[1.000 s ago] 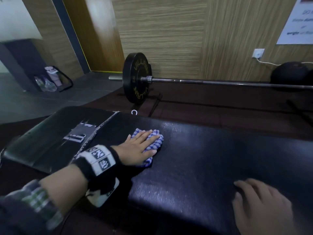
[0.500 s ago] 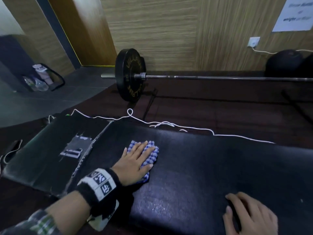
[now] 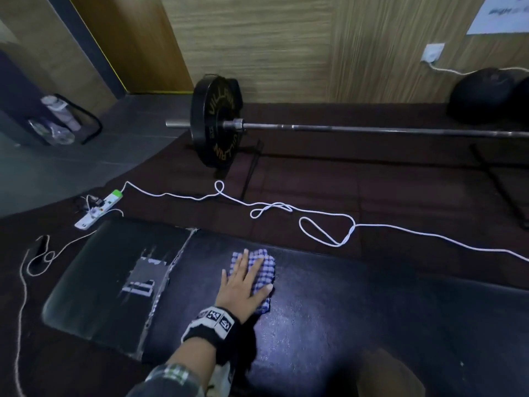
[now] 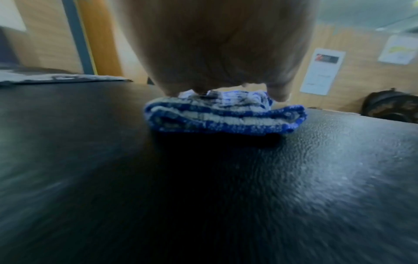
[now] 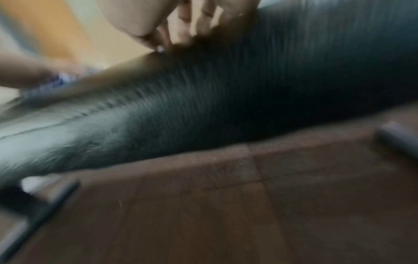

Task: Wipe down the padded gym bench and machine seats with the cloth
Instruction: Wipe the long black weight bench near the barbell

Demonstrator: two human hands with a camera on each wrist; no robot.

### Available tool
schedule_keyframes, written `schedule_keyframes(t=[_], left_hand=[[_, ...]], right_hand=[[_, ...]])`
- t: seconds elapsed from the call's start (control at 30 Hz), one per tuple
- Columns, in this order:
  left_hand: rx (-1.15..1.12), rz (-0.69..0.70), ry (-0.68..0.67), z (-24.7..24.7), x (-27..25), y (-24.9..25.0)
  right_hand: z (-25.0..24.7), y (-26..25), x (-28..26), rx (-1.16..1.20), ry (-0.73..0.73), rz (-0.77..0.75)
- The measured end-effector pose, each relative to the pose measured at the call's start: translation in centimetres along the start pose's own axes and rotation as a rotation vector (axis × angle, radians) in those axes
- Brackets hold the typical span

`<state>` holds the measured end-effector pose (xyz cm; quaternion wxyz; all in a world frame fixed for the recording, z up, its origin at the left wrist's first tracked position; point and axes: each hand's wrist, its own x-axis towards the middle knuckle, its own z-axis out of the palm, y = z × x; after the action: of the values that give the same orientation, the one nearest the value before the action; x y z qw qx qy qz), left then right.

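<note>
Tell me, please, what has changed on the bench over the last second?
The left hand has slid the checked cloth a little toward the bench's far edge, still pressing it flat with straight fingers. The right hand, which lay on the pad in the head view, has left that view; the blurred wrist view shows it at the pad's edge. The head has tipped, revealing a white cord on the floor. The barbell has stayed put.

Dim room; sheen on bench (image 3: 357, 310); head view edges bowed; right wrist view heavily motion-blurred.

Cloth (image 3: 262, 277) farther along bench (image 3: 372, 310), seemingly.
</note>
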<state>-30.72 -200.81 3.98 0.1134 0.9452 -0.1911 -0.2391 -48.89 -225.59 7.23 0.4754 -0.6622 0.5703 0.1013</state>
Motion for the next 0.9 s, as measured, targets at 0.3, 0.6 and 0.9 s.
schedule_keyframes(t=[0.3, 0.6, 0.9], left_hand=[[0.037, -0.229, -0.089, -3.7, -5.1, -6.4], [0.078, -0.324, -0.129, -6.6, -3.4, -15.0], [-0.002, -0.325, -0.126, -5.1, -2.8, -17.7]], right_hand=[[8.3, -2.9, -5.3, -0.756, 0.002, -0.820], [20.0, -11.7, -6.4, -1.072, -0.192, -0.839], [20.0, -14.9, -2.2, -0.985, -0.040, -0.717]])
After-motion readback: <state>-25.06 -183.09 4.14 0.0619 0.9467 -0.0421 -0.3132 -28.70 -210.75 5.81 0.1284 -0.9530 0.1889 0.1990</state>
